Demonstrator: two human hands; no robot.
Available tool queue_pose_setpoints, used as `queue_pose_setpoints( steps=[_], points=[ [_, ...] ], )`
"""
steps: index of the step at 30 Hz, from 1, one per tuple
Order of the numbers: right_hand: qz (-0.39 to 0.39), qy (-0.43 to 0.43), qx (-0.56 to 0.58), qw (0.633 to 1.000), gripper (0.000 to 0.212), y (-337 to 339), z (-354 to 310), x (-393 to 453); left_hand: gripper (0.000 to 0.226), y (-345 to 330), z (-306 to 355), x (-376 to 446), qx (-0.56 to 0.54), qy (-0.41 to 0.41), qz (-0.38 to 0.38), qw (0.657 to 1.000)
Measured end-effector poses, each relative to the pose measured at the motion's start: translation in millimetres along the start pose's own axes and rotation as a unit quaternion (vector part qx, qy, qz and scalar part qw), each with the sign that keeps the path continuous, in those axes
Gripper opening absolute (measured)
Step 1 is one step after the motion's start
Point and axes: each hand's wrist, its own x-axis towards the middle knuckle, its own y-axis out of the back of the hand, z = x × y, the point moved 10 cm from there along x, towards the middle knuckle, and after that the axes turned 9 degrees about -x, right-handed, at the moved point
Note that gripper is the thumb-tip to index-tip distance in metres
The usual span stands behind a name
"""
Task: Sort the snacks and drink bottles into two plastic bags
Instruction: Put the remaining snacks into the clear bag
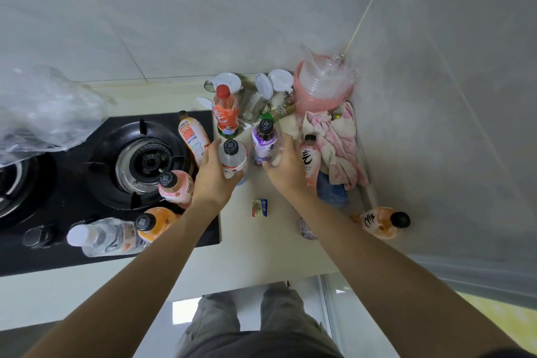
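Both bottles stood right beside the stove (110, 171). Left hand (213, 180) wrapped the clear bottle (232, 160), right hand (286, 167) the purple one (263, 139). Probably heavy, slick plastic, so grab mid-body.

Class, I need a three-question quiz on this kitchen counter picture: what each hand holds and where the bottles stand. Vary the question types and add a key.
1. True or false: the left hand grips the clear bottle with the black cap.
2. The right hand holds a bottle with which label colour? A purple, B green, C blue.
3. Fill in: the red-capped orange bottle stands upright on the ____, beside the gas stove.

Key: 1 true; 2 A, the purple bottle; 3 counter.
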Motion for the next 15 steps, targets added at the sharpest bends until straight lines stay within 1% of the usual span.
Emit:
queue_pose_setpoints(
  steps=[2,4,6,8,9,11,13,15],
  points=[
    [-0.004,-0.009,0.015,1.000,0.069,-4.4,8.0,-17.8,0.085,-0.8,-2.8,-8.7,0.007,0.003,-0.001,1.000],
    [-0.025,-0.004,0.011,1.000,0.057,-13.6,12.2,-41.5,0.083,-0.6,-4.9,-23.0,0.005,0.001,-0.002,1.000],
    [-0.053,0.019,-0.014,0.998,0.045,-27.1,12.8,-67.4,0.080,-0.9,-13.5,-40.9,0.012,0.005,-0.007,1.000],
    [-0.100,0.043,-0.070,0.992,0.038,-47.0,16.2,-90.5,0.075,-3.5,-27.1,-61.3,0.018,0.014,-0.023,0.999],
    [-0.135,0.058,-0.107,0.983,0.038,-58.5,18.1,-100.9,0.072,-4.8,-34.1,-71.6,0.025,0.017,-0.033,0.999],
    [-0.189,0.116,-0.182,0.958,0.045,-79.8,20.3,-117.9,0.064,-7.5,-48.5,-90.7,0.047,0.015,-0.055,0.997],
    [-0.198,0.167,-0.232,0.938,0.053,-90.5,22.7,-124.9,0.058,-10.2,-62.8,-106.9,0.056,0.022,-0.076,0.995],
    [-0.170,0.187,-0.246,0.936,0.045,-87.9,20.4,-122.4,0.053,-9.8,-77.2,-118.7,0.046,0.049,-0.088,0.994]
  ],
)
